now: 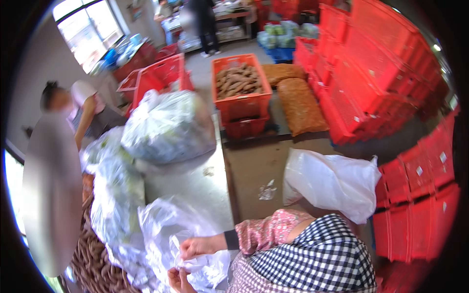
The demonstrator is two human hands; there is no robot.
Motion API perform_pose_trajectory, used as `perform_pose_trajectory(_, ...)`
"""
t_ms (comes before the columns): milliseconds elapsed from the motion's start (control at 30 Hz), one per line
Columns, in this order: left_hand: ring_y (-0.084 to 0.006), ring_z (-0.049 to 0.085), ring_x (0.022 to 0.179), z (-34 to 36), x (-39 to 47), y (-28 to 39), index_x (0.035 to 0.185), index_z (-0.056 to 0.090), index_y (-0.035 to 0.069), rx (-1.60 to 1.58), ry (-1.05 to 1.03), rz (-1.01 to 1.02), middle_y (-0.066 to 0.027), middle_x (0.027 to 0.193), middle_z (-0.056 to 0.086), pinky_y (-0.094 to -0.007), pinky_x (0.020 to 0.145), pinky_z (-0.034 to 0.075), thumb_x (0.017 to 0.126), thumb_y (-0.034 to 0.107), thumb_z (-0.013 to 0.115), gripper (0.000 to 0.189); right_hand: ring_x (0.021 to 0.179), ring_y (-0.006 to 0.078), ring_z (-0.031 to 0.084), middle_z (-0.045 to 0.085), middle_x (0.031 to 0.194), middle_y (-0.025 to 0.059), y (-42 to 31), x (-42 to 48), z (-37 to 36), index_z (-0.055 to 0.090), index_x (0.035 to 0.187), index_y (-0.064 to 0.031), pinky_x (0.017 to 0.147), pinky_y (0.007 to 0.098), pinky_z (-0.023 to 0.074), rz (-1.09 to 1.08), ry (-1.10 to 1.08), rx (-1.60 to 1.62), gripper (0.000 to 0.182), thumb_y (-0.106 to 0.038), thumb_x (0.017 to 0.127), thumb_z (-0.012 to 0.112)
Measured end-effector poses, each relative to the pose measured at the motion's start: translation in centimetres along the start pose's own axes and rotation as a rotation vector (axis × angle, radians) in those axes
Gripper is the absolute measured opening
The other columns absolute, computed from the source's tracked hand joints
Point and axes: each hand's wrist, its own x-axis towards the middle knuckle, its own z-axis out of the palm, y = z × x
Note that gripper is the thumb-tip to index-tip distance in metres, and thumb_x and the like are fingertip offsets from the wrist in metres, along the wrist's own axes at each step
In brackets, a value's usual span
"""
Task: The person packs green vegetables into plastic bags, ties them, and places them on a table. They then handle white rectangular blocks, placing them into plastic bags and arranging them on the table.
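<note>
My right hand [199, 247], below a dark cuff and a pink floral sleeve, pinches a gathered part of a clear plastic bag [157, 227] at the table's near side. Just below it, my left hand [179, 281] grips the same bunched plastic between thumb and fingers, and the frame's bottom edge cuts it off. The bag looks loose and crumpled; whether anything lies inside is unclear. Past it, a plastic bag of pale green produce [117, 194] lies on the metal table [187, 179]. Another large filled bag [166, 126] rests at the table's far end.
Brown root vegetables [97, 260] are heaped at lower left. A co-worker [86, 104] leans in beyond the table. An orange crate of similar roots [240, 82], an orange mesh sack [301, 106] and a white sack [331, 183] stand on the floor near stacked red crates [381, 69].
</note>
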Motion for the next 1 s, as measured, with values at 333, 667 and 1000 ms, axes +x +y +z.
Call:
perform_pose_trajectory(333,-0.0258,0.048,0.110,-4.8,-4.4,-4.5,0.117,0.046,0.001,0.407,0.589,0.006,-0.0144,0.114,0.048,-0.0360,0.093,0.041,0.075,0.009,0.073,0.051,0.061,0.0043,0.047,0.055,0.078,-0.0016,-6.8,3.0,-0.4,0.052,0.090,-0.0100,0.053,0.0193,0.0405,-0.115,0.017,0.073,0.012,-0.006,0.084,0.062)
perform_pose_trajectory(667,-0.0337,0.053,0.085,-2.7,-7.5,-0.6,0.083,0.057,0.001,0.761,0.404,0.089,-0.0144,0.085,0.056,-0.0398,0.076,0.042,0.071,0.003,0.068,0.017,0.073,0.0044,0.052,0.060,0.079,-0.0021,-2.5,3.5,4.8,0.060,0.094,-0.0013,0.067,0.0224,0.0446,0.014,-0.372,-0.812,0.016,-0.013,0.084,0.065)
perform_pose_trajectory(1000,-0.0056,0.039,0.052,-6.7,-13.9,-1.6,0.068,0.042,0.008,-0.035,0.910,-0.116,0.0026,0.058,0.042,-0.0230,0.048,0.031,0.090,0.015,0.059,0.029,0.085,0.0203,0.062,0.063,0.096,0.0086,5.6,11.8,-8.6,0.056,0.108,-0.0036,0.075,0.0319,0.0504,0.328,0.275,-0.518,0.026,-0.017,0.087,0.061)
